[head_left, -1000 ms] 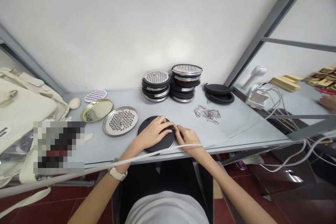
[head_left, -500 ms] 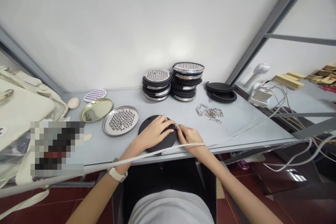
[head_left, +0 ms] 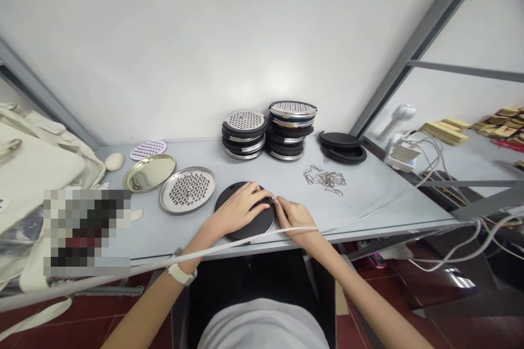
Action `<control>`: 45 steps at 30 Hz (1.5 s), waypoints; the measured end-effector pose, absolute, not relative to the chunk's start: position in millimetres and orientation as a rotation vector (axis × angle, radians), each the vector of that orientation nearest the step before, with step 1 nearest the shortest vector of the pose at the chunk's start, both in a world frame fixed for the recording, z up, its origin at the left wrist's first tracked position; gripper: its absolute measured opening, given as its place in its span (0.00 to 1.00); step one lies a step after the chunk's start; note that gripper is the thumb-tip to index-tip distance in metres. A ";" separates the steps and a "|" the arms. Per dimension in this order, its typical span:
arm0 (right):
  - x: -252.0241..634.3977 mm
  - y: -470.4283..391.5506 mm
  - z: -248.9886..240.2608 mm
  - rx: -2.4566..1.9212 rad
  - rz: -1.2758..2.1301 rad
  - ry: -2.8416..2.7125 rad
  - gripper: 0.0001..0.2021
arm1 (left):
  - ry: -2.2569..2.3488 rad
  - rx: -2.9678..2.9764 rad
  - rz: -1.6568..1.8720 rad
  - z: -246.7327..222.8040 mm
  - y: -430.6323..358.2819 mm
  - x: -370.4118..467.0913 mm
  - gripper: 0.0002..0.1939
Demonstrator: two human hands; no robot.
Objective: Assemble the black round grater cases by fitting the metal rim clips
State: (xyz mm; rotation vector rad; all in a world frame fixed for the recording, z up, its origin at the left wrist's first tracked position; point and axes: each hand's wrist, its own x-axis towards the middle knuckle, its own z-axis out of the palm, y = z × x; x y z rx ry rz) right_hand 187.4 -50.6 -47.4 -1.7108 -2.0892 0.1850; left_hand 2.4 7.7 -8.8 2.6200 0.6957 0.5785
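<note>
A black round disc [head_left: 258, 226] with a thin silvery rim lies at the table's front edge. My left hand [head_left: 242, 208] rests across its top, fingers spread and pointing right. At the disc's right edge my right hand [head_left: 295, 219] pinches a small metal clip [head_left: 272, 199], which touches the disc's edge near my left fingertips. To the right lies a loose pile of metal clips [head_left: 327, 178]. On the left are a round metal grater plate [head_left: 188, 190], a gold-coloured round lid [head_left: 150, 173] and a white-purple perforated disc [head_left: 148, 149].
Two stacks of round graters [head_left: 245, 121] stand by the wall, with black rings [head_left: 346, 154] to their right. A white cable [head_left: 360, 217] crosses in front of my wrists. A cream bag [head_left: 45, 158] is at the left, and a white adapter [head_left: 403, 151] at the right.
The view has shifted slightly. My right hand stays at the disc's right edge with the clip, its fingers moved only a little. My left hand keeps its place on the disc.
</note>
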 end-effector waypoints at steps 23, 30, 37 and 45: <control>189.8 -48.1 -47.7 -1.698 0.230 -2.094 0.17 | 0.689 2.599 0.596 -7.5 6.6 2.4 0.16; 189.9 -49.8 -45.2 -1.677 0.304 -2.060 0.18 | 0.692 2.603 0.597 -9.4 7.5 2.6 0.17; 189.7 -51.5 -41.7 -1.655 0.333 -2.048 0.16 | 0.692 2.625 0.571 -8.4 6.5 2.6 0.16; 188.5 -52.2 -37.6 -1.650 0.382 -2.009 0.16 | 0.687 2.654 0.547 -7.6 7.0 2.8 0.16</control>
